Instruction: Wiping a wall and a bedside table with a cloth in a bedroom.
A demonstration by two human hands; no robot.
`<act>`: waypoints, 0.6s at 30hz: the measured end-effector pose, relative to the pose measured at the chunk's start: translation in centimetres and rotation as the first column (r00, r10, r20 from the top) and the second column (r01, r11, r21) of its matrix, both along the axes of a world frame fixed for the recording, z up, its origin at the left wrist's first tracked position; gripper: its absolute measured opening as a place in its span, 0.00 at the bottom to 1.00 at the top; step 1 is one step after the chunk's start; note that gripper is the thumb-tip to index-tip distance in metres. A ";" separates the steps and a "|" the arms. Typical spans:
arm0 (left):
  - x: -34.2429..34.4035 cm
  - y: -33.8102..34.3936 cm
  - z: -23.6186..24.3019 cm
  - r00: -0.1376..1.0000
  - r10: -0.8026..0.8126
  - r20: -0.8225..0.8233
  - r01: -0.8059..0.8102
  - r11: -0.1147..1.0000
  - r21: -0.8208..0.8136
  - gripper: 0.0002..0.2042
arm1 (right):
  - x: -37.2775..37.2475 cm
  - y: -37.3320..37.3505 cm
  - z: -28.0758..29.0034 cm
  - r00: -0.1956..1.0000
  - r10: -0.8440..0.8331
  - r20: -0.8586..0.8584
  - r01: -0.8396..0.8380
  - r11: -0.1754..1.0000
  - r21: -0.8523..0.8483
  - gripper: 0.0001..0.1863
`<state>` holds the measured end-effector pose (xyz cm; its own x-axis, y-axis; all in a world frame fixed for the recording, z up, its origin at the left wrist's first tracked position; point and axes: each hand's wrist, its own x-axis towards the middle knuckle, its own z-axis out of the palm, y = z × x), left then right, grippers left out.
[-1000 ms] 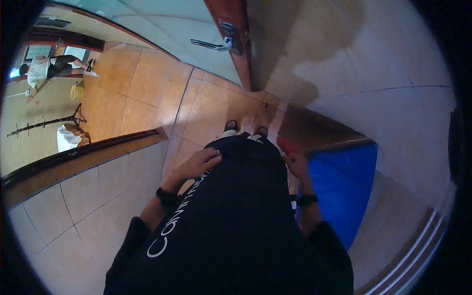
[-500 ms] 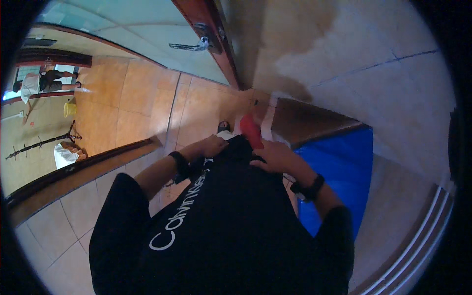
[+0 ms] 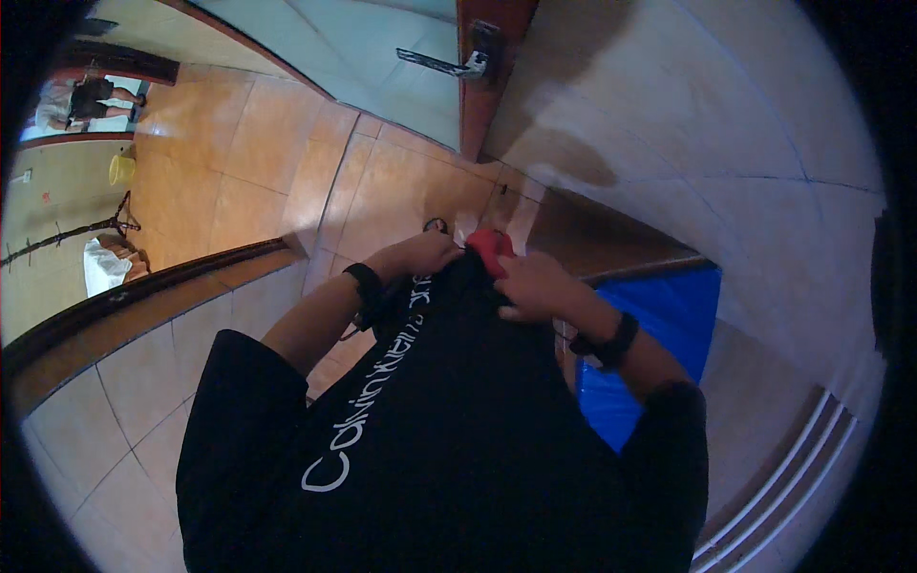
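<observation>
My left hand [image 3: 430,254] is closed on the hem area of my black shirt [image 3: 411,430] at waist height, its fingertips near the middle. My right hand [image 3: 527,286] grips a red soft-looking item [image 3: 489,246] and presses it at the same hem, just right of my left hand; what exactly the item is I cannot tell. Both wrists wear dark straps. Part of one sandalled foot [image 3: 437,226] shows beyond my hands.
A frosted glass door [image 3: 382,67] with a lever handle stands ahead. Blue sheeting [image 3: 659,315] lies right; white pipes [image 3: 783,477] run along the right wall. Through the left doorway are a person [image 3: 86,105], a yellow bucket [image 3: 121,170] and a dark coat stand [image 3: 76,229].
My right hand has brought the red item leftward and up to the hem, beside my left hand, which has also shifted inward. The distant person has moved farther into the far doorway.
</observation>
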<state>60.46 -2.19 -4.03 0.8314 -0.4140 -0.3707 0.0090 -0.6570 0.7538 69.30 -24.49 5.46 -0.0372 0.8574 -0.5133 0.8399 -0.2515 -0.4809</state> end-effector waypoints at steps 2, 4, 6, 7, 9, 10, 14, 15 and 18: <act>0.4 0.9 -0.4 0.998 0.006 -0.064 -0.008 0.999 -0.041 0.20 | 0.2 0.9 3.0 0.997 0.073 0.014 -0.072 0.996 -0.049 0.18; 0.8 1.6 -1.6 0.992 -0.127 -0.029 0.128 0.991 0.046 0.16 | -0.4 1.5 6.0 0.995 0.095 -0.003 -0.093 0.971 -0.221 0.18; 1.1 2.1 0.5 0.987 -0.158 -0.043 0.162 0.979 0.123 0.16 | -1.4 1.8 6.6 0.998 0.052 0.026 -0.047 0.985 -0.163 0.17; 1.2 2.4 1.5 0.981 -0.186 -0.060 0.194 0.960 0.201 0.16 | -1.7 2.0 6.9 0.999 0.008 0.052 -0.002 0.995 -0.100 0.17; -0.1 4.4 2.3 0.986 -0.105 -0.128 0.130 0.971 0.201 0.16 | -1.9 4.9 8.5 0.998 0.051 0.037 -0.051 0.999 -0.007 0.16; -0.5 5.7 2.4 0.982 -0.015 -0.187 0.055 0.976 0.210 0.15 | -1.8 6.6 9.0 0.994 0.103 0.037 -0.106 0.990 0.090 0.15; -4.4 9.5 -4.0 0.947 0.026 -0.320 0.058 0.966 0.252 0.15 | -2.5 9.9 9.4 0.973 0.226 0.037 -0.229 0.965 0.131 0.15; -5.1 8.8 -4.9 0.980 0.150 -0.130 -0.161 0.984 -0.076 0.16 | -2.2 9.9 10.2 0.974 0.225 0.009 -0.225 0.971 0.078 0.15; -7.3 8.3 -3.8 0.938 0.345 0.026 -0.319 0.892 -0.321 0.17 | -1.4 8.8 11.2 0.976 0.217 -0.003 -0.217 0.974 0.067 0.15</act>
<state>53.13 6.08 -7.84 0.9617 -0.1906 -0.1967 0.1174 -0.3621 0.9247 67.85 -15.72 16.71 -0.2309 0.8600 -0.4550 0.8661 -0.0314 -0.4989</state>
